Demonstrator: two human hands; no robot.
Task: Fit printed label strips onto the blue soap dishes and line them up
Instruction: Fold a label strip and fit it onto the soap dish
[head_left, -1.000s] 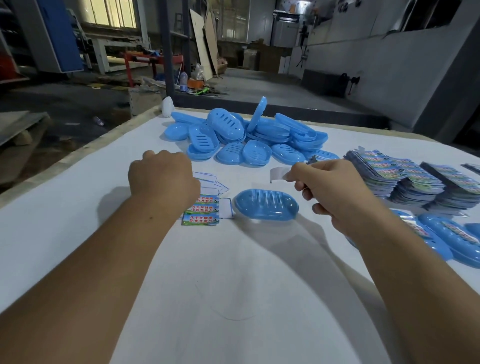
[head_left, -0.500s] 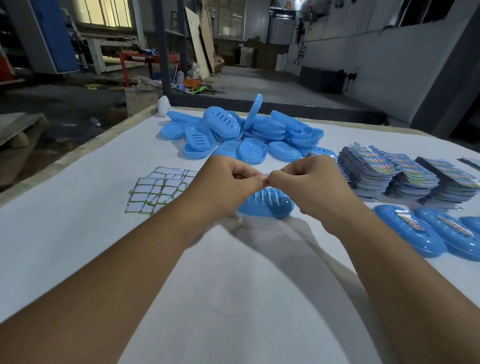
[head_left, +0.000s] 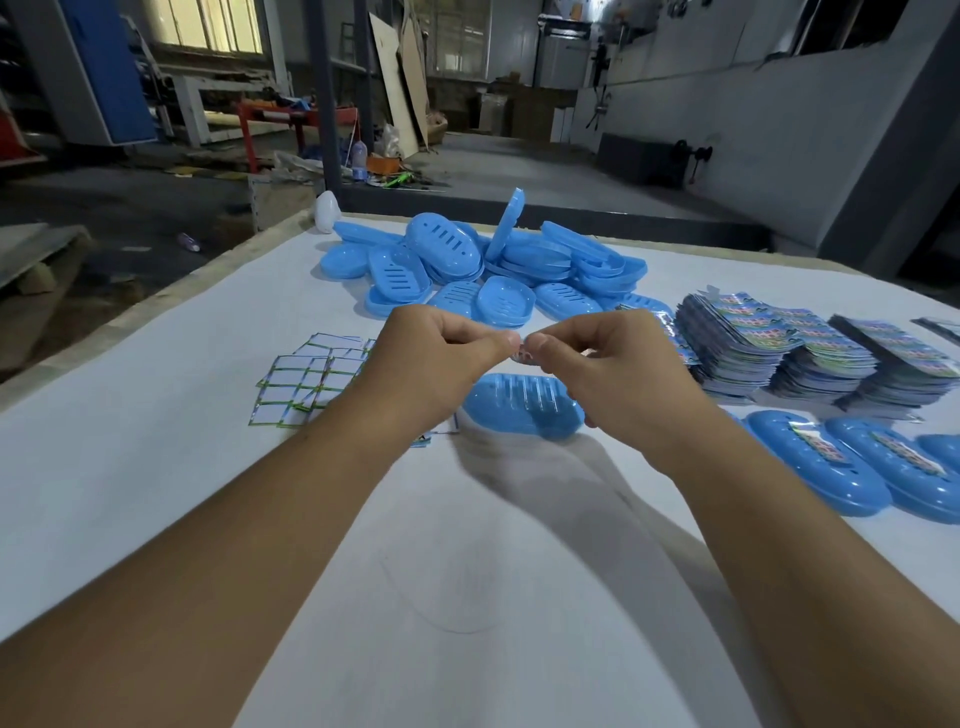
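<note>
Behind hands, heaped soap dishes (head_left: 483, 270).

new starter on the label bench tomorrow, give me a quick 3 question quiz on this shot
1. True or false: the left hand and right hand both pinch one small label strip.
2. What lies on the table right below the hands?
3. The labelled dishes lie: A) far left B) near right C) on the dish pile.

Key: 1 true. 2 an unlabelled blue soap dish. 3 B.
</note>
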